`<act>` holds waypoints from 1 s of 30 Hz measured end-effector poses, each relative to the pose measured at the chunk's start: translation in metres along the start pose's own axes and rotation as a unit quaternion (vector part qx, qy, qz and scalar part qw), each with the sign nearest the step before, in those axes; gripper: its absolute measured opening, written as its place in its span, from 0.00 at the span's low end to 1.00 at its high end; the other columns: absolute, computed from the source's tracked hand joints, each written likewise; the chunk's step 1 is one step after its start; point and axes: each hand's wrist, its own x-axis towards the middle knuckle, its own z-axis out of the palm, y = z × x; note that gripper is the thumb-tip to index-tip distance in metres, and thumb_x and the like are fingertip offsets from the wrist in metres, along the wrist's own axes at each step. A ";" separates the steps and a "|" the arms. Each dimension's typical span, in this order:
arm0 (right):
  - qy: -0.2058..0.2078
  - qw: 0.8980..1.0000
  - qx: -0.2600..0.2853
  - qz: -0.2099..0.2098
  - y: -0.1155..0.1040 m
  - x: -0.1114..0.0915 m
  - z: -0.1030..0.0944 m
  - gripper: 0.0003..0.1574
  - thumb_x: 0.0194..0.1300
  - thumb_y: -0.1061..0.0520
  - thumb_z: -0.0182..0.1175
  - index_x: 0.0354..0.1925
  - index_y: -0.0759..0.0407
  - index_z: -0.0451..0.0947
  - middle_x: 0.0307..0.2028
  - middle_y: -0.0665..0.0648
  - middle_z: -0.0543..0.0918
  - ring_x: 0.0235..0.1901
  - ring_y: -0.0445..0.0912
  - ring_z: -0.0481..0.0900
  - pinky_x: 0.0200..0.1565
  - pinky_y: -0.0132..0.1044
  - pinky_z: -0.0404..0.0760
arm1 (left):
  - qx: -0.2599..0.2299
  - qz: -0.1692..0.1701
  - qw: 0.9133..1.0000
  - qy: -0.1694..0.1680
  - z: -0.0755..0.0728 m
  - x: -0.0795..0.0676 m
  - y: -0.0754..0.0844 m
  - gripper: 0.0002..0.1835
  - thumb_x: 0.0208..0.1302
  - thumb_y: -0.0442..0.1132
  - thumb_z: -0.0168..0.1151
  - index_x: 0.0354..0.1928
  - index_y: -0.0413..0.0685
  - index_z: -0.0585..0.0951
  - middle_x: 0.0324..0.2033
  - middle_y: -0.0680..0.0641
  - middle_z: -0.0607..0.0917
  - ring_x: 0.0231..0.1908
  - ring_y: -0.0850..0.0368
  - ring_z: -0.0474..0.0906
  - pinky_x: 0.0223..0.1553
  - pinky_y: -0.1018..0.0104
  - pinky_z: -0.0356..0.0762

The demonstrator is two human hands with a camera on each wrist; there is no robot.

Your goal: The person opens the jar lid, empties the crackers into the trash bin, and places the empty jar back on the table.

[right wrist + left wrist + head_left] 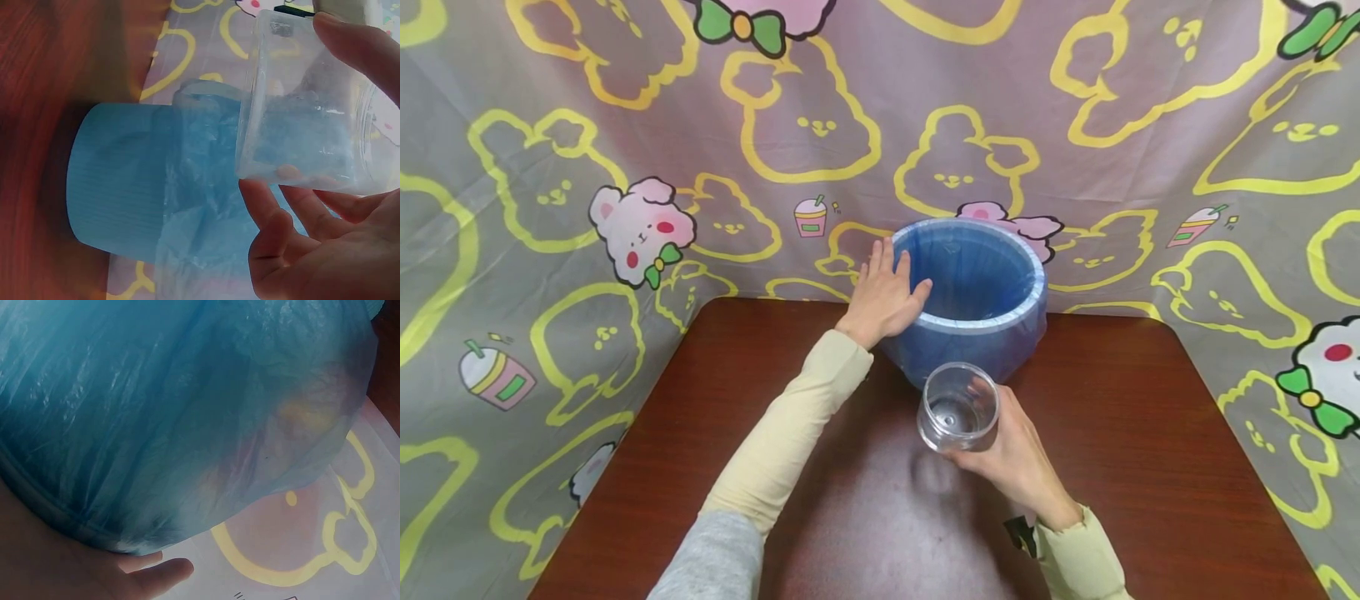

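Note:
A blue trash bin [970,354] lined with a thin translucent blue bag [203,206] stands toward the back of the table. On its left rim rests my left hand [886,296], fingers stretched out; the left wrist view shows the bag's side [187,425] close up, with the fingers at the rim. My right hand [1011,450] grips a clear, lidless plastic jar [958,408] in front of the bin, its mouth facing up toward the head camera. In the right wrist view, thumb and fingers hold the jar [306,119] from opposite sides, and no contents show inside.
The dark reddish-brown wooden table [1150,433] has rounded back corners. Behind and beside it hangs a grey-pink curtain [820,150] printed with yellow bear outlines, reaching close behind the bin.

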 end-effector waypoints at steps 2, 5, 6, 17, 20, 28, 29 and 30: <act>-0.002 1.000 0.002 0.004 0.002 -0.001 0.001 0.62 0.28 0.53 0.84 0.63 0.62 0.67 0.53 0.59 0.78 0.52 0.51 0.78 0.53 0.43 0.73 | 0.001 0.000 1.000 -0.001 0.000 0.000 0.000 0.40 0.72 0.63 0.33 0.76 0.44 0.50 0.76 0.38 0.39 0.76 0.44 0.29 0.75 0.47 0.38; -0.005 1.000 0.007 0.009 0.004 -0.002 0.003 0.63 0.28 0.53 0.84 0.64 0.61 0.66 0.54 0.59 0.78 0.53 0.52 0.77 0.54 0.41 0.72 | 0.003 0.000 1.000 -0.002 0.000 0.000 0.001 0.40 0.72 0.63 0.33 0.76 0.44 0.50 0.76 0.39 0.38 0.76 0.43 0.30 0.75 0.47 0.38; -0.006 1.000 0.009 0.009 0.005 -0.002 0.003 0.63 0.28 0.54 0.84 0.64 0.61 0.66 0.55 0.59 0.78 0.53 0.52 0.77 0.55 0.40 0.72 | 0.004 0.000 1.000 -0.003 0.000 0.000 0.001 0.40 0.72 0.63 0.33 0.76 0.44 0.50 0.76 0.39 0.38 0.76 0.44 0.30 0.75 0.47 0.38; -0.014 0.999 0.016 0.029 0.011 -0.007 0.009 0.62 0.28 0.57 0.84 0.63 0.60 0.67 0.55 0.58 0.79 0.54 0.52 0.78 0.56 0.43 0.72 | 0.005 -0.002 1.000 -0.004 -0.001 0.000 0.001 0.40 0.72 0.64 0.32 0.76 0.44 0.50 0.76 0.39 0.38 0.76 0.44 0.29 0.75 0.47 0.38; -0.022 0.999 0.019 0.035 0.013 -0.008 0.011 0.61 0.28 0.57 0.83 0.63 0.60 0.67 0.56 0.58 0.79 0.55 0.52 0.77 0.56 0.47 0.73 | 0.003 -0.002 1.000 -0.004 -0.001 -0.001 0.002 0.40 0.72 0.63 0.33 0.76 0.45 0.50 0.76 0.39 0.37 0.76 0.44 0.29 0.75 0.47 0.38; -0.031 0.998 0.009 0.053 0.019 -0.012 0.017 0.61 0.28 0.56 0.83 0.62 0.61 0.67 0.53 0.61 0.79 0.53 0.57 0.76 0.53 0.54 0.73 | 0.005 -0.001 1.000 -0.001 0.000 -0.001 0.001 0.40 0.72 0.63 0.33 0.76 0.44 0.50 0.76 0.39 0.38 0.76 0.43 0.30 0.75 0.47 0.38; -0.030 0.998 0.010 0.053 0.020 -0.012 0.017 0.60 0.28 0.56 0.83 0.62 0.61 0.68 0.53 0.61 0.79 0.53 0.58 0.76 0.53 0.55 0.74 | 0.004 -0.001 1.000 0.001 0.000 -0.001 0.001 0.40 0.72 0.63 0.34 0.76 0.44 0.51 0.76 0.38 0.39 0.76 0.43 0.30 0.75 0.47 0.38; -0.029 0.998 0.011 0.053 0.021 -0.012 0.018 0.60 0.27 0.56 0.83 0.62 0.61 0.68 0.52 0.62 0.80 0.53 0.58 0.76 0.53 0.54 0.73 | 0.004 0.000 1.000 0.001 0.000 -0.001 0.001 0.40 0.72 0.63 0.34 0.75 0.44 0.51 0.76 0.38 0.39 0.76 0.43 0.30 0.75 0.47 0.38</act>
